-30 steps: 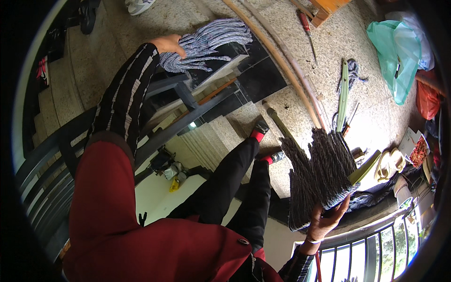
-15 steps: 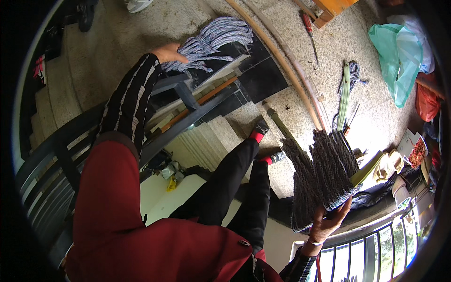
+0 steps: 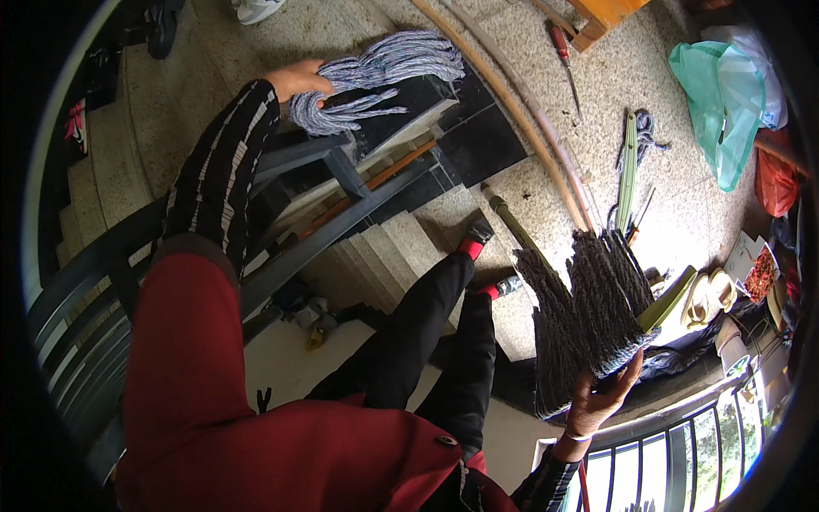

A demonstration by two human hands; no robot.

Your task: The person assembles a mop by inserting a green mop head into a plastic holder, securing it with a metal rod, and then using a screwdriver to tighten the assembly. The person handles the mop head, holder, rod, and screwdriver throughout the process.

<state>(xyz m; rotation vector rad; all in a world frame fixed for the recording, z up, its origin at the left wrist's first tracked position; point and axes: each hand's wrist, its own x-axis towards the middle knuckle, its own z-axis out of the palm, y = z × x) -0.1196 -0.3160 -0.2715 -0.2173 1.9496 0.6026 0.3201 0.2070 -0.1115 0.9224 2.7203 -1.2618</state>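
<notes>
At the upper left, my left hand (image 3: 299,80) is closed round one end of a bundle of grey-white yarn strands (image 3: 392,61). The bundle's far part lies over a dark ledge, and several looped strands hang below my fingers. At the lower right, my right hand (image 3: 593,408) grips the near, lighter edge of a dark mop head (image 3: 606,307), with thumb and fingers on opposite sides. A second dark clump of mop strands (image 3: 553,341) hangs just left of it. A flat green strip (image 3: 668,300) sticks out beside the mop head.
Long curved poles (image 3: 512,98) lie across the speckled floor. Beyond them are a red-handled screwdriver (image 3: 560,49), a green strip with yarn (image 3: 628,166) and a green plastic bag (image 3: 723,107). A dark metal railing (image 3: 290,243) borders the stairs on the left; a barred window (image 3: 674,461) is at the lower right.
My left hand has moved slightly left and up, drawing the yarn end with it; the strands near it now loop round. My right hand keeps its grip on the mop head almost unmoved.
</notes>
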